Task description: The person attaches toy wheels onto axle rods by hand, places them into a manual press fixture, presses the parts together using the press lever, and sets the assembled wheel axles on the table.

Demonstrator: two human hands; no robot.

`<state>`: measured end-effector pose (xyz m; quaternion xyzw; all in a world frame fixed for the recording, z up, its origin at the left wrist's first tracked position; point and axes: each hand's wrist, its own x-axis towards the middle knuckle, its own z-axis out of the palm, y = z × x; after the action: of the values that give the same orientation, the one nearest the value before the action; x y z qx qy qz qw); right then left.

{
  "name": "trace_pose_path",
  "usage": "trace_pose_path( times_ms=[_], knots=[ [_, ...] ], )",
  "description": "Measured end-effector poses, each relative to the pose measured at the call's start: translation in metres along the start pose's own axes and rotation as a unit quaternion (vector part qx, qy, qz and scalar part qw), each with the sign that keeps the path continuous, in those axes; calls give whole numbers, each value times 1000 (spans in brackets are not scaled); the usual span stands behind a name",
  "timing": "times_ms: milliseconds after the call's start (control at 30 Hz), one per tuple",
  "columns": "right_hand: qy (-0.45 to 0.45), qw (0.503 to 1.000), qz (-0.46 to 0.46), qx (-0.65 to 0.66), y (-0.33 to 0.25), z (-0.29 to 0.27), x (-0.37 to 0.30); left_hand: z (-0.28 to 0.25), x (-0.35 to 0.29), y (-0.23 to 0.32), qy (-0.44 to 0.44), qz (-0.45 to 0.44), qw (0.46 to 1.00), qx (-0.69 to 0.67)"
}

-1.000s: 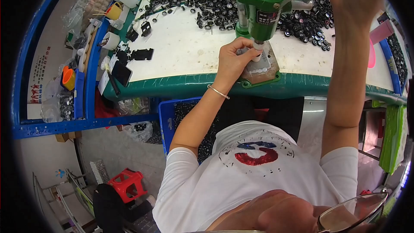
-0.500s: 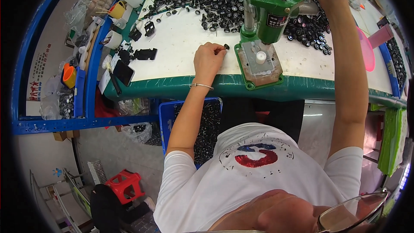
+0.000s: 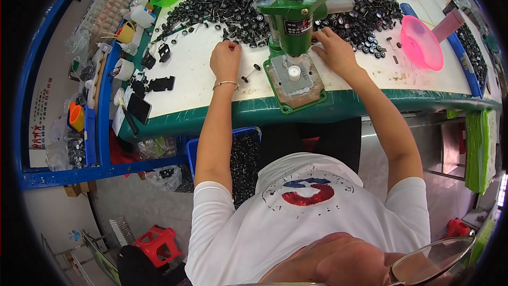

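The left hand [image 3: 225,59] rests on the white counter [image 3: 196,74] with its fingers curled together into a loose fist; whether this grip encloses a part cannot be told. A small axle with two black wheels [image 3: 251,72] lies on the counter just beside that hand, between it and the green hand press [image 3: 292,18]. The right hand [image 3: 333,50] lies flat with its fingers spread apart, touching the edge of the black wheel pile [image 3: 360,10] right of the press column. The press base plate [image 3: 294,82] carries a white round fixture [image 3: 294,71]. A pink bowl [image 3: 420,42] stands further right.
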<state>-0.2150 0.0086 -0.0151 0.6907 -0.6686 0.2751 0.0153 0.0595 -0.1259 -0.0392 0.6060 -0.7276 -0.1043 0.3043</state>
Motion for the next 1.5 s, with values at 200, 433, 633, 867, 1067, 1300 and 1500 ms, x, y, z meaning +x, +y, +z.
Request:
trace_pose_path(
  times_ms=[200,433,633,867,1067,1300,1500],
  knots=[
    [13,999,-19,38,22,9,-1,-26,-23,-16,-45,-59,984,-164],
    [-11,1000,-2,-13,13,6,2,-39,-41,-16,-69,-127,919,-367],
    [-10,1000,-10,-7,14,7,5,-34,-43,-19,-1,116,993,7],
    [-2,953,44,300,-14,-20,-18,-42,-50,-10,-94,-59,933,-342],
    [-122,841,138,509,-51,-27,-30,-48,-77,31,-107,-53,861,-494],
    [-23,953,-8,303,-68,-16,-31,-40,-96,56,-112,22,847,-520],
    [-120,872,134,454,-57,-12,-30,-36,-100,70,-125,57,840,-524]
  ],
)
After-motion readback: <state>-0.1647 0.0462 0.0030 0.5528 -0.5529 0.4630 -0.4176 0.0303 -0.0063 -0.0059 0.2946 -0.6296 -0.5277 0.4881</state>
